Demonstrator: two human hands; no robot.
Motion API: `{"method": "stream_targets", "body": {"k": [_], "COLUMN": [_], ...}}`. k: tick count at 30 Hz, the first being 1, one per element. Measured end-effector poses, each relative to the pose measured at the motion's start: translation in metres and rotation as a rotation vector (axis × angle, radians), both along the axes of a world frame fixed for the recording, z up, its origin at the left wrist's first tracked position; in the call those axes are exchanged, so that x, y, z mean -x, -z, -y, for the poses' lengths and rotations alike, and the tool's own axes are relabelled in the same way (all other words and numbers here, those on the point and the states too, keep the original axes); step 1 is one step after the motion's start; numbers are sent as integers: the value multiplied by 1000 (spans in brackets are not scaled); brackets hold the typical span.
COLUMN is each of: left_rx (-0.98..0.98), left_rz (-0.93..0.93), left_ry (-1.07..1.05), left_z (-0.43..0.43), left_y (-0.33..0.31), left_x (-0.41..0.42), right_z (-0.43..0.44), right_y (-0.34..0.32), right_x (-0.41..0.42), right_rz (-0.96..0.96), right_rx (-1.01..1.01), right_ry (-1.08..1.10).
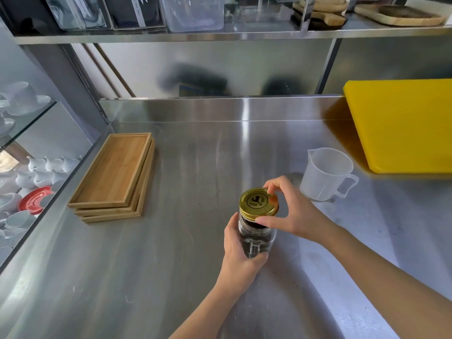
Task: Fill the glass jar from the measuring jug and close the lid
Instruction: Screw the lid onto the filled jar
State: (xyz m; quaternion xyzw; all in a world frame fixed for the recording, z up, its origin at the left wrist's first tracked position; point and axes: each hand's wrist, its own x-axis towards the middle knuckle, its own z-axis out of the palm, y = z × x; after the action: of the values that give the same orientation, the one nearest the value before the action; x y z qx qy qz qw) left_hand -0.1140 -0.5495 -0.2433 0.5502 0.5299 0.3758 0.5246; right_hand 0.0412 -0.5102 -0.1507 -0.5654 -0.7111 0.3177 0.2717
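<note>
A clear glass jar (pixel 257 237) with a small handle stands on the steel counter (pixel 195 167) near its middle. My left hand (pixel 241 253) wraps around the jar's left side and base. A gold metal lid (pixel 256 201) sits tilted on the jar's mouth, with a dark gap showing under its front edge. My right hand (pixel 291 211) pinches the lid's rim between thumb and fingers. The translucent plastic measuring jug (pixel 326 173) stands upright to the right, behind my right hand, and looks empty.
A stack of bamboo trays (pixel 115 177) lies at the left. A yellow cutting board (pixel 403 123) leans at the back right. White cups and a red saucer (pixel 34 199) sit below a glass shelf on the far left. A steel shelf (pixel 220 36) hangs overhead.
</note>
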Motion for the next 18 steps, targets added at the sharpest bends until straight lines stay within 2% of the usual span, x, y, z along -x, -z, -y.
{"method": "stream_targets", "body": {"k": [11,18], "left_rx": [-16,-147], "left_rz": [-5,-192], "left_ry": [30,-56], "left_z": [-3,2], "left_y": [-6,-8], "left_x": [2,-7], "right_z": [1,-16], "right_y": [0,-20], "right_x": [-6,9], "right_rz": [201,657], "right_rx": [-47,-80], "right_ry": [-182,-244]}}
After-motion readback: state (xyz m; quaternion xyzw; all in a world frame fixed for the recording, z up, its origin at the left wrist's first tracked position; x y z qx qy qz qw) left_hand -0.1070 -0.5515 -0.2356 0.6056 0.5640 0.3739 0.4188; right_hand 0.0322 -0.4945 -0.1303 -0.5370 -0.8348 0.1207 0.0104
